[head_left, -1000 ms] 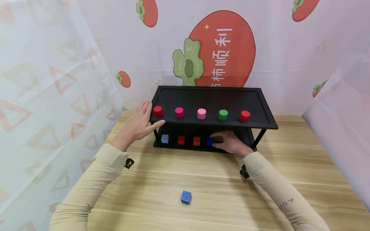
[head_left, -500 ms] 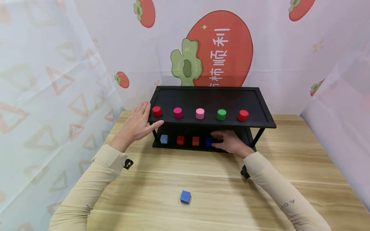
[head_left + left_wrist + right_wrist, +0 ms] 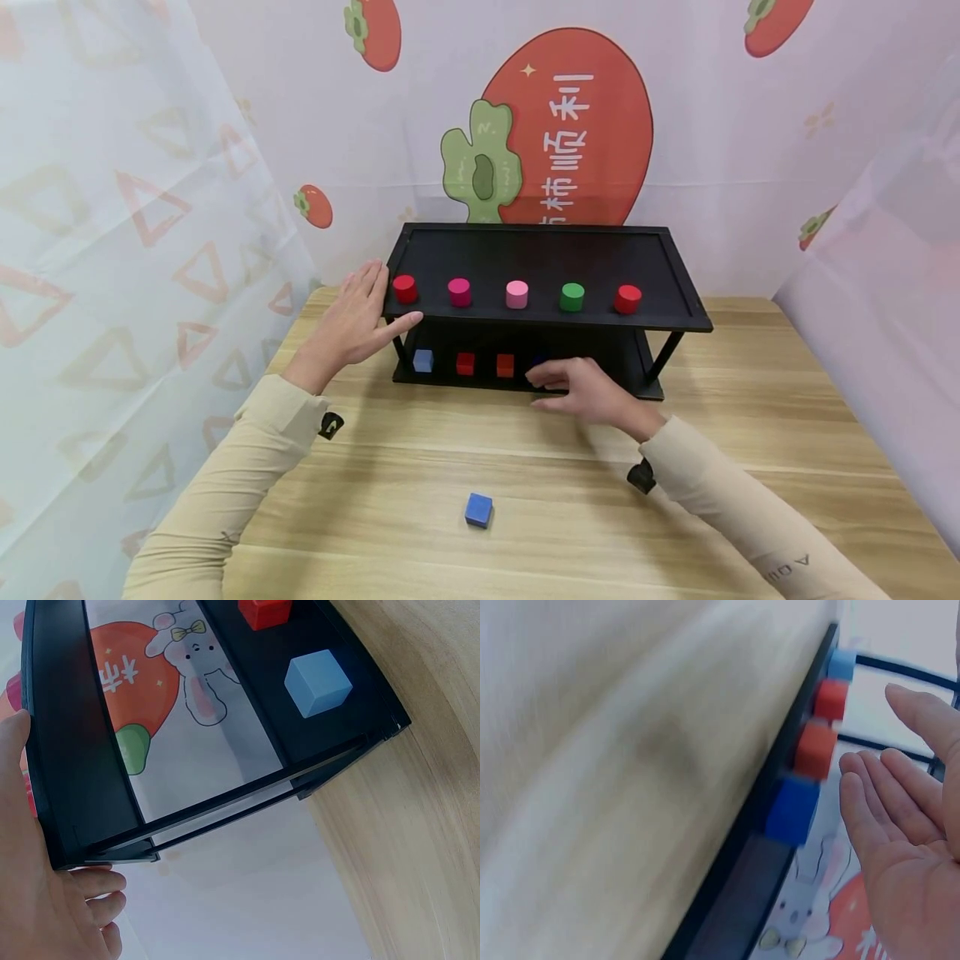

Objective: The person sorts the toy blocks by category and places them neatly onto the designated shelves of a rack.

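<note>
A black two-tier shelf (image 3: 540, 258) stands on the wooden table. My left hand (image 3: 352, 321) rests against the left end of its top tier, fingers extended and thumb spread towards the front edge. On the lower tier a light blue cube (image 3: 423, 361), a red cube (image 3: 466, 364), an orange-red cube (image 3: 506, 366) and a dark blue cube (image 3: 793, 811) sit in a row. My right hand (image 3: 588, 392) hovers in front of the dark blue cube, apart from it, fingers loosely extended and holding nothing. In the head view that hand mostly hides the dark blue cube.
Along the top tier's front stand a red cylinder (image 3: 405, 289), a magenta cylinder (image 3: 460, 292), a pink cylinder (image 3: 517, 294), a green cylinder (image 3: 572, 297) and another red cylinder (image 3: 627, 299). A blue cube (image 3: 478, 510) lies on the table (image 3: 390, 533) nearer the person. Printed cloth (image 3: 720, 150) hangs behind.
My right hand has let go of the dark blue cube and drawn back from the lower tier towards the person. The left hand stays at the shelf's end.
</note>
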`<state>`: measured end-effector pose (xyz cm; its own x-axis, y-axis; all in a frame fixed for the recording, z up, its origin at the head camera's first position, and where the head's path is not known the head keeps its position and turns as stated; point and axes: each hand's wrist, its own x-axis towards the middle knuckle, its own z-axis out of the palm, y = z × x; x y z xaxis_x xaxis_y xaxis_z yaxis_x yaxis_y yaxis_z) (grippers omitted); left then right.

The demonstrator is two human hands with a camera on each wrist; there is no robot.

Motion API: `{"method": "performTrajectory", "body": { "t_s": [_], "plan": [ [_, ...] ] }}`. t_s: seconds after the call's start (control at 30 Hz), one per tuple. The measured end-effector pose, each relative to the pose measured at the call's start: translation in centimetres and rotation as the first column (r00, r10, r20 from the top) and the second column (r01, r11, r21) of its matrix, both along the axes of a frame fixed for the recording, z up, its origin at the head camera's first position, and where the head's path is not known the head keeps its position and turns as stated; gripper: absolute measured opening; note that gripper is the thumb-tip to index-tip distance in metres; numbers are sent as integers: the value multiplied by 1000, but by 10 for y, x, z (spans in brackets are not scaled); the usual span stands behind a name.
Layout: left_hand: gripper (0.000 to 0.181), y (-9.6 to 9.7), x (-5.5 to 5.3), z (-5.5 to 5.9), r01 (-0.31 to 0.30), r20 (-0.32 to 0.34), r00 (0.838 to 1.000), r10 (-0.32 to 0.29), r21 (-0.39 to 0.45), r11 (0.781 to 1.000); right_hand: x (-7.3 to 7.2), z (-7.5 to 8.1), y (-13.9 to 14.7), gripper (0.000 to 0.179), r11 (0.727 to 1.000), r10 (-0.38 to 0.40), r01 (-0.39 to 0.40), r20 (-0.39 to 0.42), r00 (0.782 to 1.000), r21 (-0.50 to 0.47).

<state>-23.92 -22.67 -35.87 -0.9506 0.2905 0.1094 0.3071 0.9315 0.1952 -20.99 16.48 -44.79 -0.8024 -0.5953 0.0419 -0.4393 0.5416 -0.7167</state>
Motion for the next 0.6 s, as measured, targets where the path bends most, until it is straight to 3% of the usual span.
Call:
{"method": "performTrajectory", "body": {
  "t_s": [0.27,0.6],
  "plan": [
    [105,0,-1,-1,8,1,1000,-8,11,1000,38,-4,-22,46,991,134,-133,87,987,-15],
    [106,0,-1,-1,5,1,1000,-5,13,1000,73,-18,-49,42,955,294,-295,172,940,-16]
  ]
}}
